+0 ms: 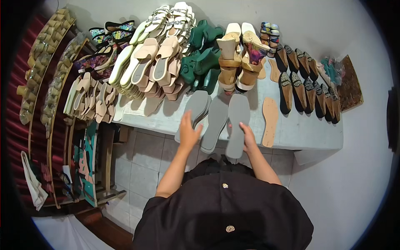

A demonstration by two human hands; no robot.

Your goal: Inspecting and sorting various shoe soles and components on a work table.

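My right hand (249, 137) grips a grey shoe sole (238, 112), thumb on top and a fingertip showing at its far side. This sole is held over the table's front edge. My left hand (190, 134) rests with fingers and thumb apart at a left-hand stack of grey soles (197, 104). Between the hands lies another small stack of grey soles (216, 123), jutting past the table edge. To the right of my right hand, a tan insole (270, 121) lies flat on the table.
The white-covered table (308, 131) carries beige sandals (166, 62), green heeled shoes (202, 60), wooden shoe lasts (229, 62) and rows of black flats (298, 87). Left stand racks of bagged shoe parts (58, 83). A brown board (350, 85) leans at the right wall.
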